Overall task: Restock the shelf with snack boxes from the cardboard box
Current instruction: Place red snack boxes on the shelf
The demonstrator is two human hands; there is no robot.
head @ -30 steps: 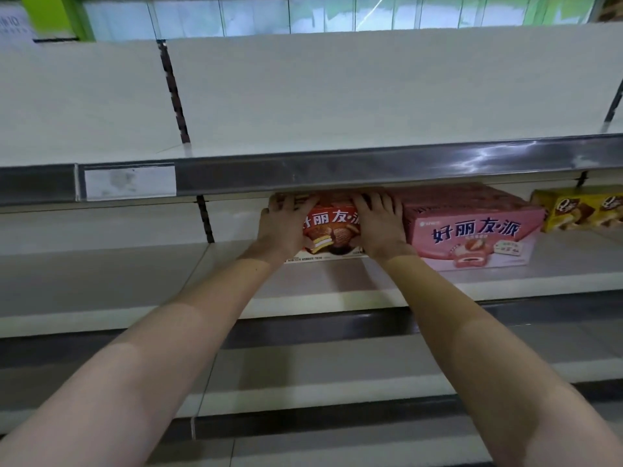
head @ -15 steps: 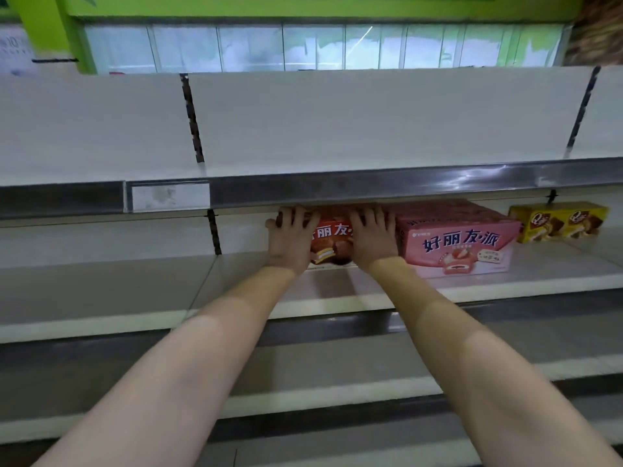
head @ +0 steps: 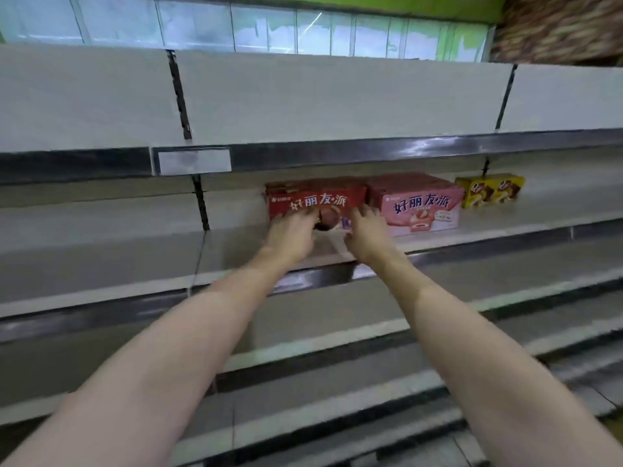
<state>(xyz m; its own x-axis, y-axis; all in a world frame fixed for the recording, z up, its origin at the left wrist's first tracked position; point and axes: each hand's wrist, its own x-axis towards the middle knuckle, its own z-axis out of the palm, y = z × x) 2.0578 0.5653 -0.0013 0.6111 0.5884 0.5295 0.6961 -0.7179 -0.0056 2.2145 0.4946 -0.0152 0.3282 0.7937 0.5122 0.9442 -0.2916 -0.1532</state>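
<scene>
Red box point(head: 315, 200) beside pink box point(head: 416, 203) | yellow boxes point(head: 488, 192) apart | left hand point(head: 291, 235), right hand point(head: 365, 234) loose, blurred

Three snack boxes stand in a row toward the back edge of one shelf point(head: 505, 227): one red box point(head: 317, 200), one pink box point(head: 418, 205) touching its right side, and one yellow box point(head: 488, 192) further toward the shelf's right end, apart from the pink one. Two hands reach in at the red box's front, one left hand point(head: 291, 234) and one right hand point(head: 365, 232). One blank price label point(head: 194, 161) sits on the front edge of the shelf above. At least four shelf levels are in view.
</scene>
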